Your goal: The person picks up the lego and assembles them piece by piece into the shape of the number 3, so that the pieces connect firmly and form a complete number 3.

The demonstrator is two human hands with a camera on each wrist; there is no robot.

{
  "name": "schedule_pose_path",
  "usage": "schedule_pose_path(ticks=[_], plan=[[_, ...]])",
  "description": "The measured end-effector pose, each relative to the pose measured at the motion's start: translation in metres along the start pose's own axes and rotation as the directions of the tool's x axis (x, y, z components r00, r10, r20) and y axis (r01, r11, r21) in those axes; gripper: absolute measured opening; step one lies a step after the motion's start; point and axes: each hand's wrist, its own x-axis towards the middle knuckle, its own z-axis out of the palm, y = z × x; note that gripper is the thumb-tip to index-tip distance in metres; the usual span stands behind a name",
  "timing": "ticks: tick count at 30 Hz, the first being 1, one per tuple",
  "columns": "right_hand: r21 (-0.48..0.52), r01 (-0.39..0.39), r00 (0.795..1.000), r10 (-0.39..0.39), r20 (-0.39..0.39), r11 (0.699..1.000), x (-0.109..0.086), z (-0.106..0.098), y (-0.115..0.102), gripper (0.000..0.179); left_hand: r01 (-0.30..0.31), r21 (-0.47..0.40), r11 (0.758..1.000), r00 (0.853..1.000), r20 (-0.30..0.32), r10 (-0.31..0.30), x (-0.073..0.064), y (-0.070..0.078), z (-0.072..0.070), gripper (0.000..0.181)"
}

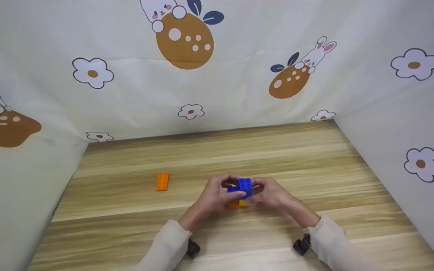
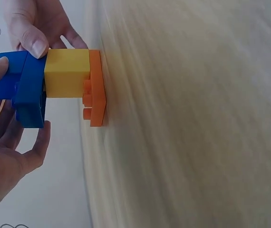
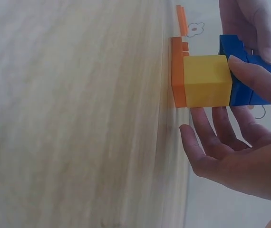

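Between both hands, near the middle of the table, stands a small stack of toy building bricks. Its base is an orange studded plate (image 2: 97, 88), with a yellow brick (image 2: 68, 73) on one end. Above the yellow one sits a longer blue brick (image 2: 31, 90) that overhangs it, topped by a smaller blue brick (image 1: 245, 184). My left hand (image 1: 217, 194) pinches the top blue brick, thumb on the near side. From the other side, my right hand (image 1: 271, 192) holds the blue bricks, its thumb on the longer one. Its lower fingers spread beside the yellow brick.
A loose orange studded plate (image 1: 162, 181) lies to the left on the wood-grain table (image 1: 126, 233). Pale patterned cloth (image 1: 236, 86) encloses the table at the back and sides. Dark wrist devices (image 1: 302, 244) hang below both sleeves.
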Motion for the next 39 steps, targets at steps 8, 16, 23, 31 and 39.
schedule_pose_path(ticks=[8,16,23,31,39], plan=[[-0.023,0.024,1.0,-0.024,-0.014,0.999,-0.004,-0.006,-0.008,0.047,0.013,-0.029,0.999,1.0,0.002,-0.013,-0.001,0.0,0.0,0.039],[-0.044,0.016,1.0,-0.016,-0.004,0.999,-0.002,-0.007,-0.009,0.042,0.035,-0.007,0.999,0.999,-0.003,-0.035,0.001,-0.002,-0.001,0.041],[-0.045,0.095,0.995,-0.093,0.046,0.994,-0.001,-0.011,-0.009,0.038,0.011,0.028,1.0,1.0,0.008,-0.011,-0.002,0.003,-0.004,0.048],[-0.056,0.103,0.994,-0.101,0.041,0.993,-0.001,-0.01,-0.009,0.035,-0.078,0.024,0.997,0.986,-0.146,0.081,-0.015,-0.004,-0.037,0.058],[-0.064,0.094,0.995,-0.092,0.038,0.994,-0.001,-0.012,-0.008,0.035,-0.089,-0.023,0.996,0.908,-0.413,0.072,-0.032,-0.017,-0.084,0.052]])
